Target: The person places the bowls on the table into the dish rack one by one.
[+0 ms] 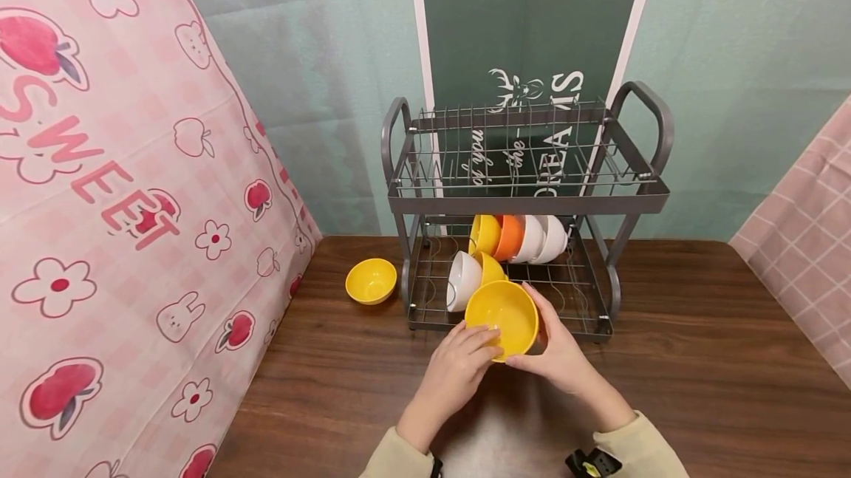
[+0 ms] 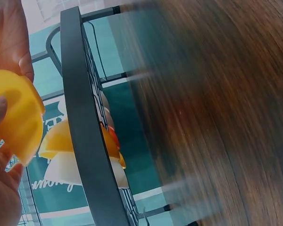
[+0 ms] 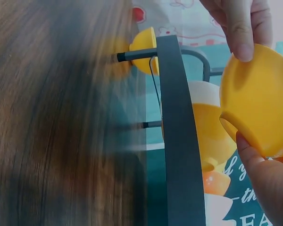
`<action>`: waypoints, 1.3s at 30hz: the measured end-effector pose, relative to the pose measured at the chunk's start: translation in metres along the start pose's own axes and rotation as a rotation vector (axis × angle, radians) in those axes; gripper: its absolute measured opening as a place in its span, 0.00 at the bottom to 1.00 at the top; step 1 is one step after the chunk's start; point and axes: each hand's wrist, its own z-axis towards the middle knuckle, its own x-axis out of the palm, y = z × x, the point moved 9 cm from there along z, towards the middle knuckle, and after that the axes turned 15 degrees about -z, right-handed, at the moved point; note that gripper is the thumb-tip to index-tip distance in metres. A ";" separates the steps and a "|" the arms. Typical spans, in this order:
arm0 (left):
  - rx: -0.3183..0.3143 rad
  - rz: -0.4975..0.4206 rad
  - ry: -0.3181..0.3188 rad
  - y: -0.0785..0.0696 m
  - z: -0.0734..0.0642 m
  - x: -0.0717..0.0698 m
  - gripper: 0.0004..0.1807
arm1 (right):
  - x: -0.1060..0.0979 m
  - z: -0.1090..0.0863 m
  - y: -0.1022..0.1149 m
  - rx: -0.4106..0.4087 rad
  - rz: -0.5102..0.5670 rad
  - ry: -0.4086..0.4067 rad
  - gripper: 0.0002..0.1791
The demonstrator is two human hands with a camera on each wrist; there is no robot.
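Note:
Both hands hold a yellow bowl [image 1: 507, 308] in front of the dish rack, its opening facing up toward the head camera. My left hand [image 1: 459, 363] has its fingers over the rim into the bowl, and in the right wrist view its thumb presses the outer wall. Around the opposite side of the bowl, my right hand [image 1: 561, 352] grips with thumb and fingers apart. Just behind, on the rack's lower tier, a white bowl [image 1: 463, 282] and another yellow bowl [image 1: 491, 269] lean on edge.
The grey two-tier rack [image 1: 528, 205] stands on the wooden table [image 1: 698, 330]. A back row holds a yellow bowl [image 1: 486, 233], an orange bowl [image 1: 509, 237] and white bowls [image 1: 550, 240]. One more yellow bowl [image 1: 371, 281] sits on the table left of the rack.

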 end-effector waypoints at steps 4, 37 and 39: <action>-0.031 0.001 -0.047 0.007 0.000 -0.006 0.12 | -0.007 -0.001 -0.004 0.016 -0.016 -0.023 0.57; -0.368 0.082 -0.030 0.074 -0.025 0.005 0.13 | -0.057 0.009 -0.030 0.122 -0.443 -0.332 0.64; -0.363 0.080 -0.028 0.074 -0.024 0.005 0.13 | -0.054 0.012 -0.031 0.110 -0.459 -0.321 0.63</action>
